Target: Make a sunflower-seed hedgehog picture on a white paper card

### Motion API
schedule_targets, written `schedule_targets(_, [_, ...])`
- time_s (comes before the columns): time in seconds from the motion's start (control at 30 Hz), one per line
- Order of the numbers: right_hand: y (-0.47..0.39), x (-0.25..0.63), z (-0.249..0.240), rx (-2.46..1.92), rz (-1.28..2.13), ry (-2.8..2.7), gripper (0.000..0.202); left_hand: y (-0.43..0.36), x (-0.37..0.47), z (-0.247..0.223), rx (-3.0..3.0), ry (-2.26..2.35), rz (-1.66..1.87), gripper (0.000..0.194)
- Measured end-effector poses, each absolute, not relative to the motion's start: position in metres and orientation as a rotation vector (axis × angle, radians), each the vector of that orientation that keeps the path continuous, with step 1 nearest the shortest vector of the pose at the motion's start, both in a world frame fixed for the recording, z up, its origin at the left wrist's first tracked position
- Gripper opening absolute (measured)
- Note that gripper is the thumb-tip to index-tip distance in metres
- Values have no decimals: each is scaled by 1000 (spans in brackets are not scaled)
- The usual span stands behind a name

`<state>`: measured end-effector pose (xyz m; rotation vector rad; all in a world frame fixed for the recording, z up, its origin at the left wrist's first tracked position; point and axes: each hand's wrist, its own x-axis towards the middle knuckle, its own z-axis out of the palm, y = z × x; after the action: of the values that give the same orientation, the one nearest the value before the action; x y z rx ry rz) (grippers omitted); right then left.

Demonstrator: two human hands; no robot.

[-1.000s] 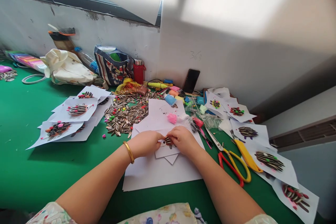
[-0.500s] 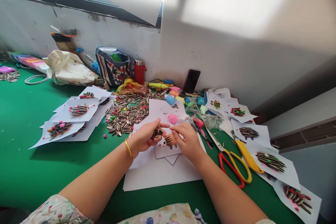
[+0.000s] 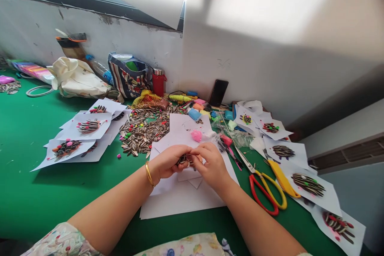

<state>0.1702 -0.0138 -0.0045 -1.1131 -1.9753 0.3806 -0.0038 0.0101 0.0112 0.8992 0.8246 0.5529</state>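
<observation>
My left hand (image 3: 170, 163), with a gold bangle at the wrist, is closed around several striped sunflower seeds (image 3: 182, 160). My right hand (image 3: 211, 165) meets it, thumb and fingers pinched together near the left fingertips; whatever sits in that pinch is hidden. Below both hands lies a small white card (image 3: 187, 175) on larger white sheets (image 3: 180, 206). Its clay and seed figure is mostly covered by my fingers. Just beyond, a pink clay lump (image 3: 197, 136) rests on paper. A large heap of sunflower seeds (image 3: 145, 130) spreads to the left of it.
Seed-figure cards (image 3: 87, 126) are stacked at left, with more cards (image 3: 309, 184) along the right. Scissors with red and yellow handles (image 3: 267, 192) and a yellow cutter (image 3: 282, 178) lie beside my right forearm. A phone (image 3: 219, 93) and red bottle (image 3: 158, 83) stand by the wall.
My hands have come together over the small card, and the left fingers have curled in. The card's figure, visible before, is now mostly covered.
</observation>
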Motion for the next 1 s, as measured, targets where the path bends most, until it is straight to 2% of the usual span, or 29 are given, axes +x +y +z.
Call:
schedule_targets(0.2, [-10,177,-3,-1062,531,-1872,13,13,-8,8,965,845,558,32])
schedule_targets(0.43, [-10,176,0,-1015,539,-1976,19,15,-8,-1,997,877,608,39])
schedule_targets(0.6, [-7,178,-5,-1070,598,-1855,13,15,-6,-2,1084,896,614,42])
schedule_targets(0.9, [12,186,-34,-1275,917,-1661,15,27,-12,-5,1693,1221,609,22])
schedule_targets(1.0, [20,190,-45,-1343,951,-1694,11,29,-16,-5,1892,1356,507,24])
